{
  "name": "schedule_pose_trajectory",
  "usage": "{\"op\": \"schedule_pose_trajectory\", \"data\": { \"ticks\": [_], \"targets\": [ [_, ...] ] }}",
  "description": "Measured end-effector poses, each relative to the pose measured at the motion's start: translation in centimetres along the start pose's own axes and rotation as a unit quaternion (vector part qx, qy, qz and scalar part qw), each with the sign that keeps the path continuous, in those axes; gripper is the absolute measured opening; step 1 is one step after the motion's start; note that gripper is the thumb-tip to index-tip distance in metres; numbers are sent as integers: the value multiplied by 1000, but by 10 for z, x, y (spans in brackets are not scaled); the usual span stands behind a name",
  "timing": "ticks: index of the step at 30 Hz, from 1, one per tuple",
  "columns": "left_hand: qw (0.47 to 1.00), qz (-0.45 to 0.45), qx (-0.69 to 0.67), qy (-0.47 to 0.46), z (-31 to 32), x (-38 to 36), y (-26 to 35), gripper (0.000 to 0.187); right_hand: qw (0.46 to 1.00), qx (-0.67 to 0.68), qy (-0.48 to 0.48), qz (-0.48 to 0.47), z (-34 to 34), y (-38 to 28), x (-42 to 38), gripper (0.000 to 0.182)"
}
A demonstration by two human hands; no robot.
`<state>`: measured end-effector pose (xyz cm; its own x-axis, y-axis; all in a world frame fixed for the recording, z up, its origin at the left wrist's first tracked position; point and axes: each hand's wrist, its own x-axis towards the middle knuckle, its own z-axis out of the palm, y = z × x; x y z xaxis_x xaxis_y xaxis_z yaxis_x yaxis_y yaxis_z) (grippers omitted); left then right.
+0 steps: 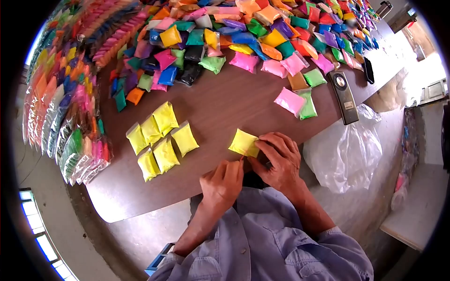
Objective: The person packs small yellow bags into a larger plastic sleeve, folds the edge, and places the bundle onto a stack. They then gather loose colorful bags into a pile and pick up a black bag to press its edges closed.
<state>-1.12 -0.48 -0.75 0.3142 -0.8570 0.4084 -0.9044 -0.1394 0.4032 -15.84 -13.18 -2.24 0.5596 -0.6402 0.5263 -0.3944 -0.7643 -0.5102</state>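
Observation:
A small clear packet of yellow material (243, 142) is at the table's front edge, before my body. My right hand (281, 161) pinches its right side between thumb and fingers. Just below the packet's lower edge, my left hand (222, 181) is closed, fingertips together. A thin reddish line shows near those fingertips, too small to name. To the left, several similar yellow packets (166, 155) lie grouped in two rows on the brown table (213, 110).
A heap of many-coloured packets (243, 37) covers the table's far side. Bundled packets in clear bags (65, 122) pile up at left. A pink packet (289, 101) overlaps a green one. A phone (344, 97) lies at right, beside a hanging clear plastic bag (344, 154).

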Motion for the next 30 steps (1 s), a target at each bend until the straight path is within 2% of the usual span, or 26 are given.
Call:
{"op": "schedule_pose_trajectory", "data": {
  "ticks": [2,5,8,11,13,21,24,27,30],
  "targets": [
    [1000,9,-4,-14,1,1,-1,17,1000,10,-2,3,0,0,0,47],
    [997,-5,72,-10,-8,13,-7,17,1000,11,-3,4,2,1,-2,46],
    [998,-43,35,17,-11,21,-9,17,1000,15,7,-2,3,1,-1,45],
    [1000,-1,-12,12,-6,28,2,16,1000,13,3,0,2,1,-2,45],
    [999,3,-29,-44,1,33,3,18,1000,12,2,2,2,0,-1,47],
    [997,-44,28,-57,-2,57,-5,20,1000,16,8,8,3,-2,-2,47],
    [997,-67,30,-27,2,60,-9,20,1000,11,8,-4,1,1,-1,47],
    [998,-53,-35,-6,-2,58,-2,21,1000,14,8,-12,0,0,0,46],
    [996,-75,-25,-47,-6,53,-2,21,999,26,-15,-9,-5,1,3,43]
  ]
}}
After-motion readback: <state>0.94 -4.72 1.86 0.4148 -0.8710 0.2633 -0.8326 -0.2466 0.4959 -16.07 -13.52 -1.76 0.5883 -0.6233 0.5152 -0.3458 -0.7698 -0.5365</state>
